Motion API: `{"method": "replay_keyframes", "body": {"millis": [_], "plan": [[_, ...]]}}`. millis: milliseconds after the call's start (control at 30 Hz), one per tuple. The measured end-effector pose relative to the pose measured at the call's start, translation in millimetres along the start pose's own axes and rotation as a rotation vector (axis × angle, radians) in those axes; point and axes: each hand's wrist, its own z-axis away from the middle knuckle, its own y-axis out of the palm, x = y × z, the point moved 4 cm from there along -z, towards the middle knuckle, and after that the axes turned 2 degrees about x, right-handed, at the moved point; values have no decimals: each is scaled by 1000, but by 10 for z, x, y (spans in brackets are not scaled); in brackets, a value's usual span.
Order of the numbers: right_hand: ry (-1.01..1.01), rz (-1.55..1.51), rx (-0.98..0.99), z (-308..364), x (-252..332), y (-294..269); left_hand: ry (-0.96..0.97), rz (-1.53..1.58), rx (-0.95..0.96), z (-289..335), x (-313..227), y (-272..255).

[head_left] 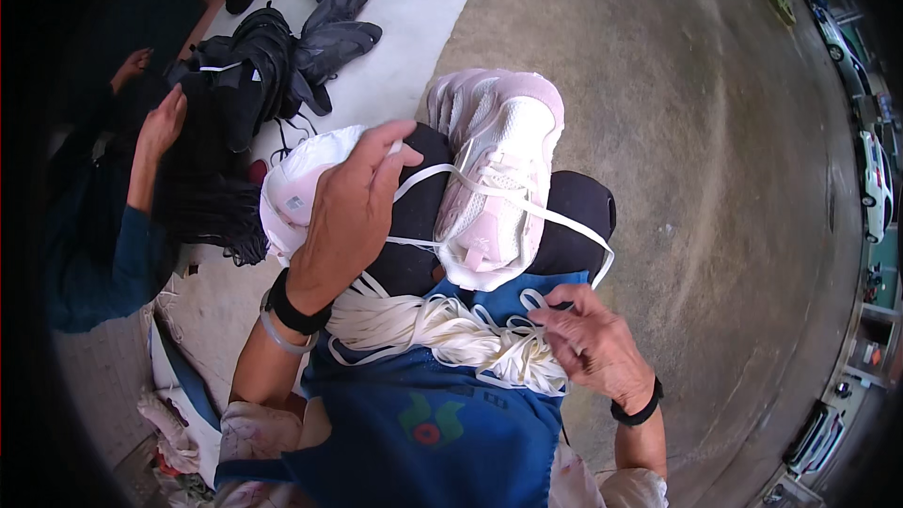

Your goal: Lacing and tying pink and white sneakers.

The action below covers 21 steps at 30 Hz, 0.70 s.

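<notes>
A row of nested pink-and-white shoe uppers (508, 132) rests across my knees, heel of the nearest one toward me. A white shoelace (574, 223) runs over its lacing area and loops down on the right side. My left hand (350, 212) is closed beside it, a bit of white lace showing at its fingertips. Behind that hand, another pink-and-white upper (293, 190) is partly hidden. My right hand (593, 339) pinches white lace, its fingertips at a small loop next to a thick bundle of white shoelaces (423, 325) on my lap.
A blue apron (376, 423) covers my lap. On the left, a co-worker's hand (162, 122) is near black shoe uppers (259, 61), with more on a pale sheet (414, 14). Concrete floor (715, 226) extends right, toward parked cars (875, 183).
</notes>
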Motion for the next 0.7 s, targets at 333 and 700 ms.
{"method": "replay_keyframes", "body": {"millis": [333, 700], "plan": [[-95, -160, -115, -33, -36, -30, -110, 112, 216, 269, -43, 137], [111, 301, -428, -106, -281, -285, -205, 84, 274, 187, 60, 185]]}}
